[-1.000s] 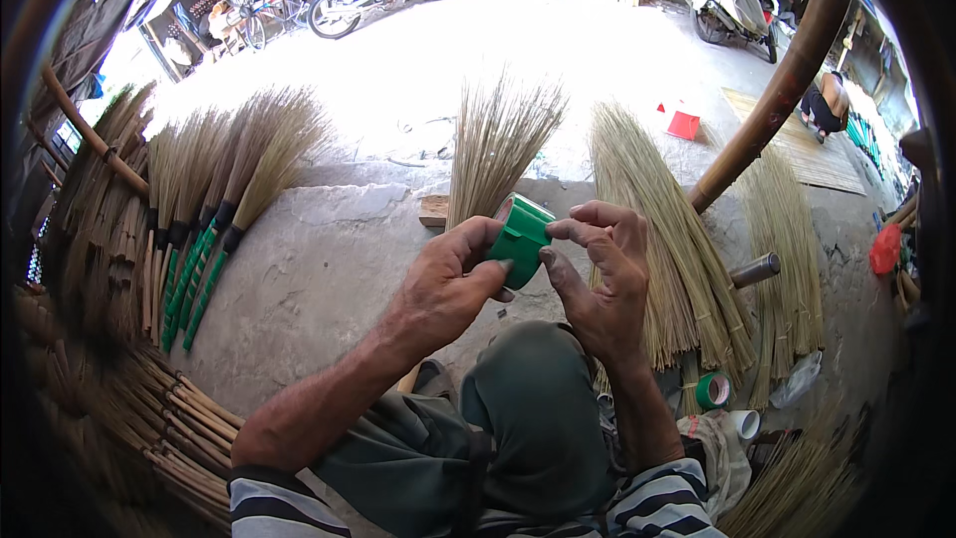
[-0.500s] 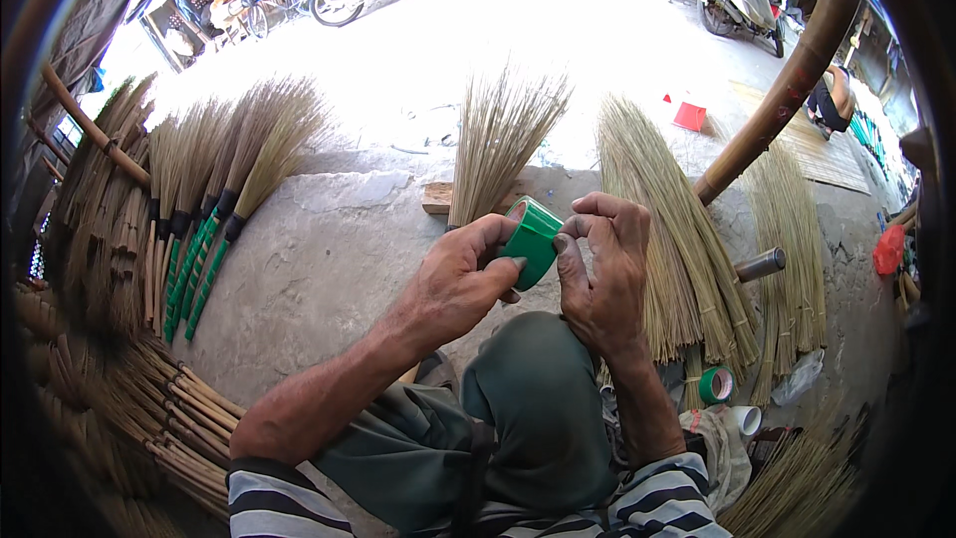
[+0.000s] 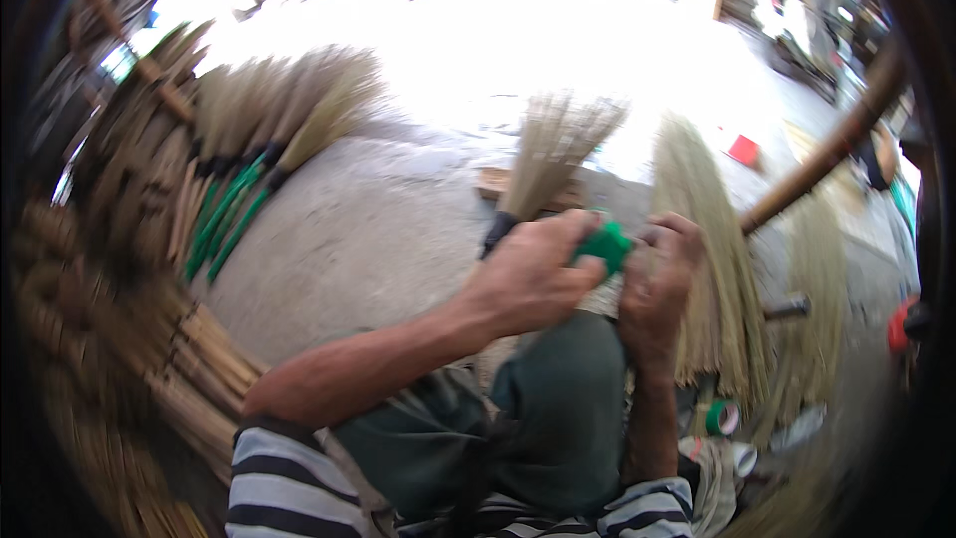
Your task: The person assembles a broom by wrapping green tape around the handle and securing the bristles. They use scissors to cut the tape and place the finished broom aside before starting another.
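My left hand (image 3: 538,267) is closed around a roll of green tape (image 3: 603,247), held above my knee. Beside the roll, my right hand (image 3: 661,264) is closed, its curled fingertips close to the tape's right edge. Motion blur hides what, if anything, is pinched there. Just beyond my hands lies a grass broom (image 3: 556,151), its bristles pointing away and resting on a wooden block (image 3: 495,182). A dark band (image 3: 501,229) wraps its neck; my left hand and forearm cover the part below.
Finished brooms with green handles (image 3: 234,214) lean at the left, above bundled sticks (image 3: 199,369). Long grass bundles (image 3: 702,269) lie at the right, beside a bamboo pole (image 3: 827,159). Another green tape roll (image 3: 723,418) lies near my right forearm. A red object (image 3: 743,149) sits farther out.
The view has swung, so the scene sits farther right and is blurred. The tape stays in my left hand, my right fingers still beside it. The broom's dark neck band now shows.
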A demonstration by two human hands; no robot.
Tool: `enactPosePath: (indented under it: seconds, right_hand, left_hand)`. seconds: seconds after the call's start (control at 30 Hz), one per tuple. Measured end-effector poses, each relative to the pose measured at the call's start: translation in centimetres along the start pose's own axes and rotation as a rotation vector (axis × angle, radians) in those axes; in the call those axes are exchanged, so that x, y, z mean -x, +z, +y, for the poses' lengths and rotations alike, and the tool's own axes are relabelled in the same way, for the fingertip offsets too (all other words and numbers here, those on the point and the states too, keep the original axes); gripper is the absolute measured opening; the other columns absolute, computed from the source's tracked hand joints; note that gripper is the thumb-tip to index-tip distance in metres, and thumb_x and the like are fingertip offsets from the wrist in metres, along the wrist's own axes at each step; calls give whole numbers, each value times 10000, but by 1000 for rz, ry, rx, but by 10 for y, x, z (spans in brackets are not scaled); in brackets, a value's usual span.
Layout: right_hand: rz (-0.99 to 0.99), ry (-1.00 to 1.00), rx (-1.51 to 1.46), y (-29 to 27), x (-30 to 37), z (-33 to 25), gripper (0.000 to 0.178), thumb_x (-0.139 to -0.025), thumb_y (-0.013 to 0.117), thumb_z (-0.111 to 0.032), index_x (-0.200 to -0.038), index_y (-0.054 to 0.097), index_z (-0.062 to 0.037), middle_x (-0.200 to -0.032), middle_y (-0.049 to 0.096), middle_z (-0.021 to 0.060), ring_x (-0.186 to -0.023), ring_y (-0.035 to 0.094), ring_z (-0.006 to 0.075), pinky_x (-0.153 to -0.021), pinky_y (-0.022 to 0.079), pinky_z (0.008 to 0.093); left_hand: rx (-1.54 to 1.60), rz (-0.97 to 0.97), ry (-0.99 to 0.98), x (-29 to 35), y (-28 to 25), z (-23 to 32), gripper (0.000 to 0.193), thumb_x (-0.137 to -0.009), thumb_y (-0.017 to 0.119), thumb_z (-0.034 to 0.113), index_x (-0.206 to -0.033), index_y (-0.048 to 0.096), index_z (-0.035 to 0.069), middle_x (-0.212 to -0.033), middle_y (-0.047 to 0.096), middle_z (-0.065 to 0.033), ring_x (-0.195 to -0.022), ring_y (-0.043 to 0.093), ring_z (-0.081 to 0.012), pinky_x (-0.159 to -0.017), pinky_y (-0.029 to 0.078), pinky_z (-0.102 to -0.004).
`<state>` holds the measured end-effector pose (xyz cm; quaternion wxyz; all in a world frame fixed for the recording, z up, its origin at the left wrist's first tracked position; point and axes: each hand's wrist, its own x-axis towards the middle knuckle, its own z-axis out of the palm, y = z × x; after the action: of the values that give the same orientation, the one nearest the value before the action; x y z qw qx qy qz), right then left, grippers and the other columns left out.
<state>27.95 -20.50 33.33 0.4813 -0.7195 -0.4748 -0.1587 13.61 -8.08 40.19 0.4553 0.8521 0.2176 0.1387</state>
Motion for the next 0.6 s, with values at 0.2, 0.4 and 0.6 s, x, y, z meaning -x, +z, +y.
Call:
enactPosePath:
  seconds: [0.2, 0.4, 0.6]
  right_hand:
    - [-104, 185, -305, 17, 22, 38, 164, -1033, 560, -99, -1081, 602, 52, -1257, 576, 194, -1194, 559, 342, -1090, 426, 417]
    - [-211, 218, -330, 38, 23, 105, 413, -1108, 497, -239, -1381, 561, 65, -1405, 559, 156, -1354, 523, 288, -1192, 381, 405]
    - [-197, 167, -419, 58, 13, 118, 550, -1085, 480, -389, -1378, 582, 66, -1390, 572, 154, -1333, 542, 286, -1164, 410, 412]
  left_hand:
    - [-52, -46, -97, 3, 4, -3, 242, -924, 635, 174, -965, 667, -62, -936, 707, -346, -949, 726, -500, -855, 565, -556]
    - [-71, 3, -120, 7, -1, 1, 319, -861, 721, 206, -937, 766, -101, -908, 750, -302, -903, 777, -426, -837, 625, -467]
    - [-64, 17, -39, 7, -6, -8, 300, -827, 762, 180, -908, 773, -109, -928, 757, -302, -887, 778, -428, -829, 630, -444]
